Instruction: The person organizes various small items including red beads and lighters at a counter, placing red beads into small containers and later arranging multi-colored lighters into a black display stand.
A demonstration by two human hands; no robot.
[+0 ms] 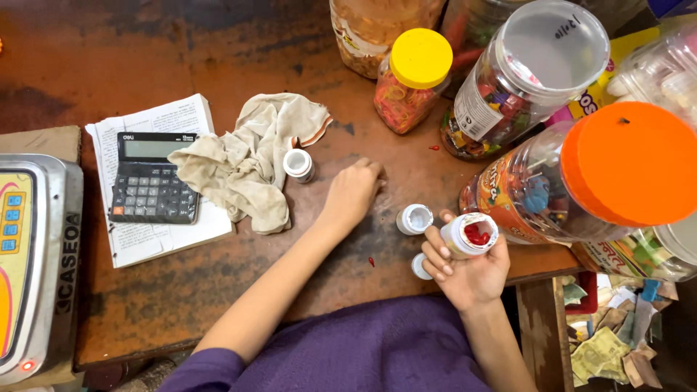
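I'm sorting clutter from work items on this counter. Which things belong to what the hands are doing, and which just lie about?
In hand:
right hand holding small open bottle with red pieces
left hand resting on the counter
open bottle beside them
white cap

Lying about:
calculator
cloth
weighing scale
big sweet jars, such as the orange-lidded one

A small shop counter is shown: big plastic sweet jars are ranged along a worn wooden counter, and a calculator, weighing scale and loose banknotes are seen.
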